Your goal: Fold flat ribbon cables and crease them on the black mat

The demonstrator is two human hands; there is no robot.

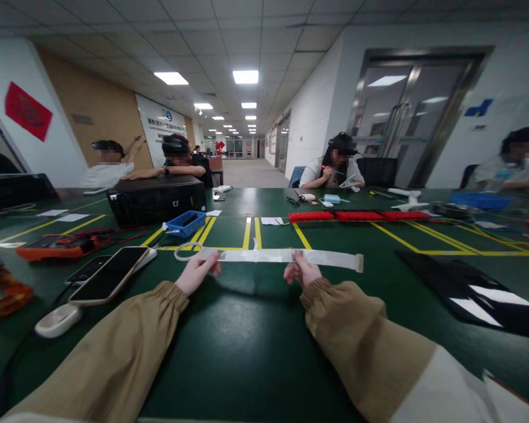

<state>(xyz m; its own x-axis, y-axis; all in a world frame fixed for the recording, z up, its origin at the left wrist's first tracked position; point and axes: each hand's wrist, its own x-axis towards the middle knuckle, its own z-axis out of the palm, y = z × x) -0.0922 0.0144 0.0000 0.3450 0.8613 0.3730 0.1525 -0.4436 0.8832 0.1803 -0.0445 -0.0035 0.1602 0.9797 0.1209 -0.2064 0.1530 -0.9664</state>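
Pinching a long, flat, white ribbon-like strip (260,255) between thumb and fingers of our tan-sleeved left hand (201,272) and right hand (304,271), we hold it over the dark green tabletop (238,352). Long axis runs left to right; its squared end (360,263) juts past the right hand, the nearer one; thin white loop (176,255) sits beside the left.

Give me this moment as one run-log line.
left hand: pinches white strip; right hand: pinches same strip; strip: stretched between hands, over green table; nearby, left: phone
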